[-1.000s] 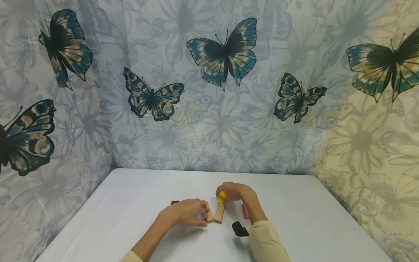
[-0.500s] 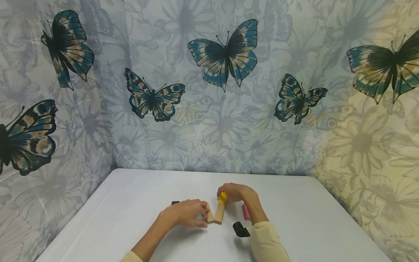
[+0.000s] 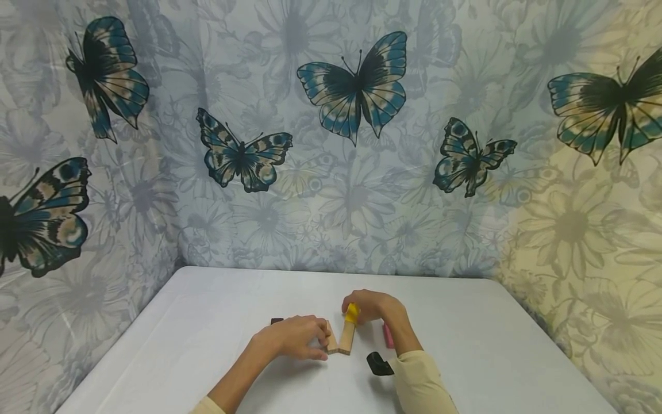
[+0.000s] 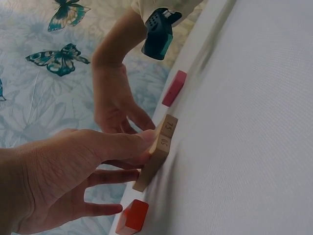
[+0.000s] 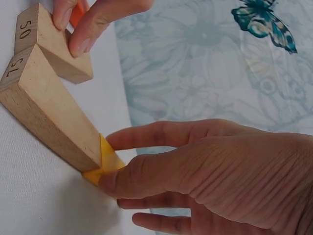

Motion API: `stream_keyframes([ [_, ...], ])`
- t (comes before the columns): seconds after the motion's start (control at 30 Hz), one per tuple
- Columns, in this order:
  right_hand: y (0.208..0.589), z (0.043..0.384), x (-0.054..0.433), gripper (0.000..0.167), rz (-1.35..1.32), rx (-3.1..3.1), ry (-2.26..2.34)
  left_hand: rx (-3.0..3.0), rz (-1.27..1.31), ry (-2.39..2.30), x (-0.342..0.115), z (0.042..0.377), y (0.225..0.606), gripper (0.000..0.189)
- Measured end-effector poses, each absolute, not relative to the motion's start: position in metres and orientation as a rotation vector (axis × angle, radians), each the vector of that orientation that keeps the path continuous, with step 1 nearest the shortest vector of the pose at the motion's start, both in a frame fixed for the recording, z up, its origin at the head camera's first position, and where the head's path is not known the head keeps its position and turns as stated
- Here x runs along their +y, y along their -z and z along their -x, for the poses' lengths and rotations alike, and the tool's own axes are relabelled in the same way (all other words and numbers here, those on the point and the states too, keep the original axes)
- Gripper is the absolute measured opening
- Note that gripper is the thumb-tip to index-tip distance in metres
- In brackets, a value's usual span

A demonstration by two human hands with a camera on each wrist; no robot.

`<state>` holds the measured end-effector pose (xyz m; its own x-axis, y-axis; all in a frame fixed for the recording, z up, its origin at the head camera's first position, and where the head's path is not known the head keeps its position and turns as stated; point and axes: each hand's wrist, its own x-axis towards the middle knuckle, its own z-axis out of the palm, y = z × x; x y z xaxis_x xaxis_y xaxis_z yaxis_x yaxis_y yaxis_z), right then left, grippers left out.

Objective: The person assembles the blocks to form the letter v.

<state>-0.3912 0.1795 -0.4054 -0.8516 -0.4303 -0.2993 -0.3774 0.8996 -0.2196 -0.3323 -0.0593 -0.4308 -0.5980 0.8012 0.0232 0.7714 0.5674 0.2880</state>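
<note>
Head view: both hands (image 3: 297, 336) (image 3: 367, 305) angle inward, touching blocks (image 3: 332, 339) (image 3: 352, 313).

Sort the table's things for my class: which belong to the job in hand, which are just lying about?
In use: block marked 50, touched by left hand; block marked 75; yellow block, pinched by right hand.
Apparently lying about: pink block; orange block.

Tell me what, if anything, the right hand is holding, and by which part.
The right hand pinches a yellow piece by its sides, at the end of a wooden block marked 75.
</note>
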Motion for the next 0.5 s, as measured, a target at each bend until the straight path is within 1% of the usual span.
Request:
stream_keyframes([
  [0.27,0.4051,0.3915,0.1788,0.033,0.611,2.721,0.205,2.688,-1.345,-0.407,-0.0597,0.332,0.4298,0.02],
  [0.5,0.4052,0.3905,0.1787,0.034,0.577,2.717,0.215,2.686,-1.347,-0.402,-0.0593,0.3322,0.4305,0.021],
])
